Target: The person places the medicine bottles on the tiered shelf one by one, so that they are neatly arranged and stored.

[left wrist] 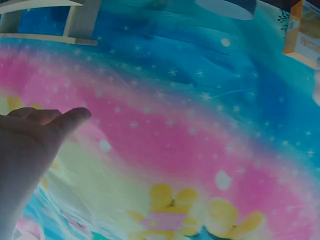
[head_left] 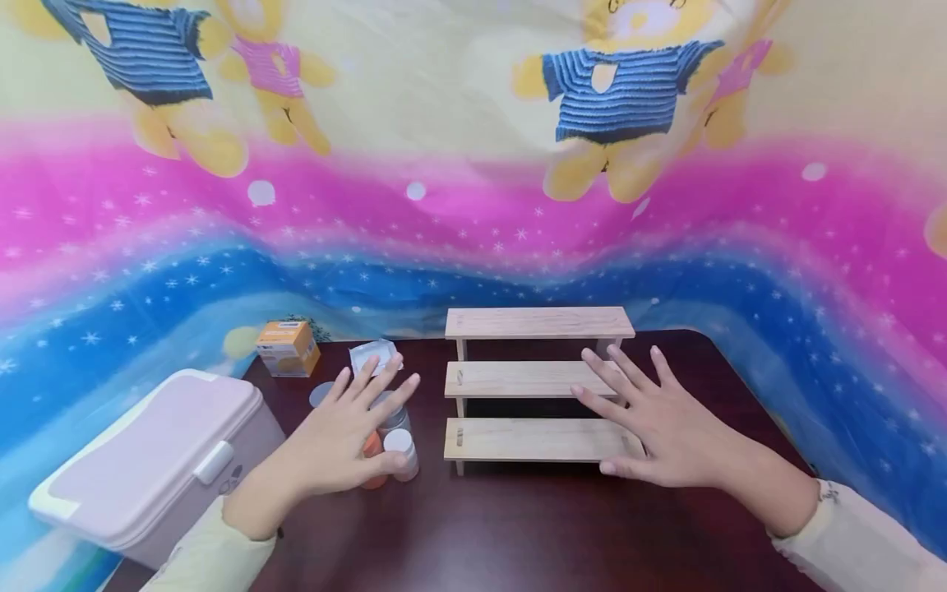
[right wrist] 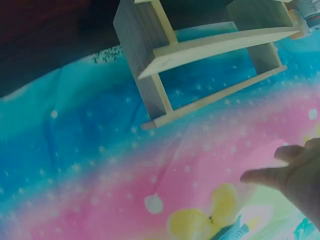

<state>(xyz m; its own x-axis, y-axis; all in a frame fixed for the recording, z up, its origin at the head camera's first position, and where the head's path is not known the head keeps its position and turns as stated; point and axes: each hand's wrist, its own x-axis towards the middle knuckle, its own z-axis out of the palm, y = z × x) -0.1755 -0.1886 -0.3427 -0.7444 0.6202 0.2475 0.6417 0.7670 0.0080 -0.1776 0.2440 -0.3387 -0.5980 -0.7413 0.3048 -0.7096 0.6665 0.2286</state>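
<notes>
My left hand (head_left: 333, 440) is held up with its fingers spread, holding nothing. From the head view it overlaps a group of containers: a white-capped bottle (head_left: 400, 444), an orange container (head_left: 372, 448) and a grey jar (head_left: 395, 418), all partly hidden. On the other side my right hand (head_left: 662, 423), also with fingers spread, covers the right end of a three-step wooden rack (head_left: 518, 440). Nothing is in it. The right wrist view shows the rack (right wrist: 215, 50) apart from the right hand (right wrist: 295, 175). In the left wrist view, the left hand (left wrist: 35, 135) appears at the left edge.
A pale lidded box (head_left: 148, 460) with a latch stands at the table's left. Farther back are an orange-and-white carton (head_left: 288, 349), a white square packet (head_left: 373, 356) and a grey-blue round thing (head_left: 321, 394). The dark table (head_left: 473, 534) meets a patterned cloth (head_left: 414, 222) behind.
</notes>
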